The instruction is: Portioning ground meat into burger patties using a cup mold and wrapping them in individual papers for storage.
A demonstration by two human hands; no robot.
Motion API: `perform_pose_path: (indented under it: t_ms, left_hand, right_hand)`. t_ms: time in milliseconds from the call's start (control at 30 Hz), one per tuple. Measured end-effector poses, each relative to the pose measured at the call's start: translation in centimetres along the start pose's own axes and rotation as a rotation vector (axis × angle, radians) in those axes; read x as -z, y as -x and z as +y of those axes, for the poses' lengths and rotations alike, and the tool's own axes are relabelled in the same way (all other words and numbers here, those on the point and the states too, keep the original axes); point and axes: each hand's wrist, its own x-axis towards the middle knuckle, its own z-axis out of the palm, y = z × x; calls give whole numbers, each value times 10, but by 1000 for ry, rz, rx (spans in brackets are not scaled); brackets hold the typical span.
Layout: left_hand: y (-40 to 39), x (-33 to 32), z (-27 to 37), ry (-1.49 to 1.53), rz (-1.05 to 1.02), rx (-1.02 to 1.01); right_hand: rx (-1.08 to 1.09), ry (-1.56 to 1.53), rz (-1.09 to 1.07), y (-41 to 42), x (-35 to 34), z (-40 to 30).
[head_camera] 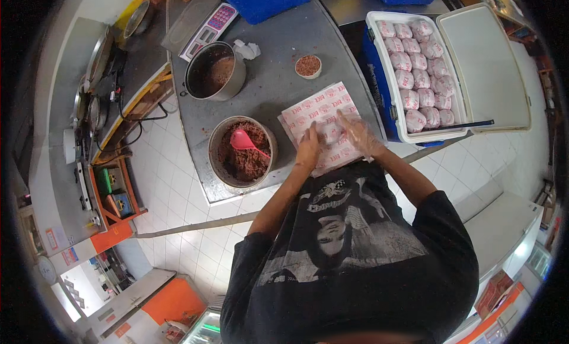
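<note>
A stack of wrapping paper [306, 108] with red print lies near the front edge of the grey table, right before me. A small pale, paper-covered lump [331, 133] sits on it between my hands. My left hand [309, 144] touches the paper at the lump's left side, fingers pointing away from me. On the lump's right is my right hand [359, 133], in a clear plastic glove, its index finger stretched forward on the sheet. Whether either hand grips the paper is hard to tell. Left of the stack, a metal pot [242, 182] holds reddish-brown rice and a pink spoon [243, 140].
Behind that pot stands a second, deeper pot [233, 87], next to crumpled white paper [247, 50] and a digital scale [209, 30]. A small bowl of rice [307, 66] sits farther back. At right, an open blue cooler [386, 86] contains several paper-wrapped bundles [418, 61].
</note>
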Motion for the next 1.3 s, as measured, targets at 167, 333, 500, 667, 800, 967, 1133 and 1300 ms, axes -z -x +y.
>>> perform_pose_path:
  t_ms: [167,333,500,667,800,967,1133,1300]
  left_hand:
    - [-15,-7,-10,-248,-97,17]
    - [-16,-2,-23,-372,137,-230]
    - [-22,75,60,262,189,39]
    - [4,165,187,666,607,-267]
    - [16,184,212,802,653,-481]
    - [-11,188,217,783,472,-305]
    - [-19,190,178,852,388,-128]
    - [-20,201,181,1187,138,119]
  right_hand:
    - [34,5,11,-1,5,-10]
    - [212,217,136,-14,13,-14]
    - [-81,-201,250,-29,78,-59]
    - [119,-582,569,-26,202,-183]
    - [1,-1490,430,-30,223,-236]
    - [433,-1724,415,-53,216,-210]
    - [141,-1141,322,-45,232,-190]
    - [254,-985,314,-56,218,-185]
